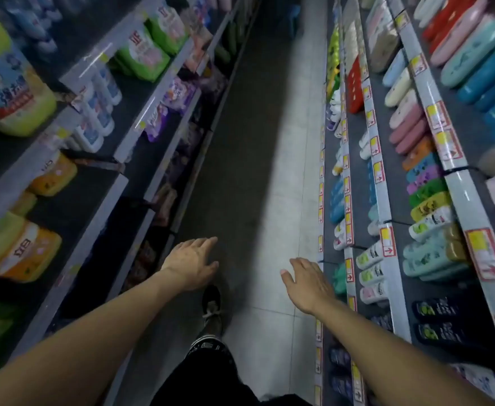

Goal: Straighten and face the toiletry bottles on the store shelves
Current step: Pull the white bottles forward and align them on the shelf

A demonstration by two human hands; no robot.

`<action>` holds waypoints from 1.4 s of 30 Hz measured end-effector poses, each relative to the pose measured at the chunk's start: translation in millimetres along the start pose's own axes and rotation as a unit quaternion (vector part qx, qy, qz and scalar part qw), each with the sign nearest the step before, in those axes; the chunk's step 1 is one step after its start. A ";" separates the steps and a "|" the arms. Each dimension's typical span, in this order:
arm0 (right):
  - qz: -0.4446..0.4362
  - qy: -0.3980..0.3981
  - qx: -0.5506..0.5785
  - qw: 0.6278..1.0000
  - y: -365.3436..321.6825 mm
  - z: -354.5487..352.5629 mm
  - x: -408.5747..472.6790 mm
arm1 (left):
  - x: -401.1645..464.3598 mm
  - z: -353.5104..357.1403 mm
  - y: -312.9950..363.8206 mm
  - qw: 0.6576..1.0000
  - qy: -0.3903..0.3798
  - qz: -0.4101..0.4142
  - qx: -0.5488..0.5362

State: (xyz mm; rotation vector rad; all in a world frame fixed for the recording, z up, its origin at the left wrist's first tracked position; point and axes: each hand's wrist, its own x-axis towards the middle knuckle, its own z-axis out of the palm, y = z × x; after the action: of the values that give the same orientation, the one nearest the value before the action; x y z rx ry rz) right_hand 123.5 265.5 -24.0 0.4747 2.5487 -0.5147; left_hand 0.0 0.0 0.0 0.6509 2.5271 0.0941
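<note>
Both arms reach forward over the aisle floor [272, 159], nothing in either hand. Left hand [192, 263] is relaxed, fingers straight and spread slightly, palm down, in the air above the dark part of the floor, just right of the lower left shelving [140, 247]. Right hand [306, 284] is also loose and flat, fingers extended, empty, just left of the right shelf edge [320, 253] with its yellow-red price tags; contact with the edge can't be told.

Toiletry bottles [370, 275] stand in rows on the right-hand shelves, right of the right hand: white ones with green and pink labels nearest, black bottles [436, 320] closer to the body, teal, pink and green ones further up the aisle.

Left of the left hand: detergent bags [23, 253] and blue-white bottles [99, 109]. A black sneaker [212, 300] shows below the left hand.
</note>
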 end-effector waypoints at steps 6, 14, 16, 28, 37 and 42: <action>0.034 -0.007 -0.011 0.999 -48.6 -55.5 90.3 | 92.2 -48.1 -53.5 0.997 -0.025 -0.036 -0.070; 0.052 0.017 -0.025 0.998 -106.6 -142.3 200.8 | 201.2 -127.6 -95.7 0.992 -0.049 -0.044 -0.106; 0.055 0.022 -0.027 0.998 -113.2 -161.1 224.2 | 229.3 -142.3 -100.0 0.992 -0.056 -0.042 -0.101; 0.060 0.048 0.028 0.997 -75.8 -255.9 403.4 | 429.3 -240.7 -77.3 0.996 -0.067 -0.026 -0.051; 0.047 0.053 0.047 0.996 -21.2 -374.1 566.5 | 596.8 -340.8 -18.4 0.998 -0.041 -0.038 -0.040; 0.030 0.044 0.030 0.998 0.6 -444.0 648.8 | 678.5 -395.4 8.0 0.997 -0.015 -0.051 -0.054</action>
State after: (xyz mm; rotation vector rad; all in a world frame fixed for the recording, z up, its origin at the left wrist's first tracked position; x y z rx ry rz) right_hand -582.3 611.4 -7.6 0.6055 2.6004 -0.5606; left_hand -703.6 348.4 20.8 0.4757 2.5010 0.1800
